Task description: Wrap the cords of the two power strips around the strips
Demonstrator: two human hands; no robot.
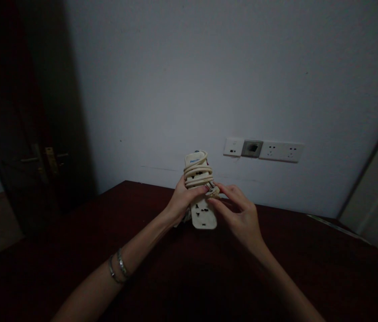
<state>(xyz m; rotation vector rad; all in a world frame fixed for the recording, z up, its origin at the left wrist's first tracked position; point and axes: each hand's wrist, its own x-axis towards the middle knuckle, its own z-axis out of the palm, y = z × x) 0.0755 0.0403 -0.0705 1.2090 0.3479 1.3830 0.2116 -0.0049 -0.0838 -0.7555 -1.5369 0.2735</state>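
A white power strip (204,218) is held tilted up above the dark red table, its own cord (198,175) wound several times around its upper half. My left hand (182,199) grips the strip from the left side, thumb lying across the front near the lowest turn of cord. The fingers behind the strip are hidden. From the right, my right hand (240,213) pinches the cord's plug (213,192) between thumb and fingers. Metal prongs point up and left toward the wound cord. Sockets show on the strip's bare lower half.
The dark red table (162,277) reaches back to a pale wall. Wall sockets (281,151) and a grey wall plate (252,148) sit above its back edge, to the right. A thin flat strip (338,228) lies at the right. At left stands a dark door with a handle (29,159).
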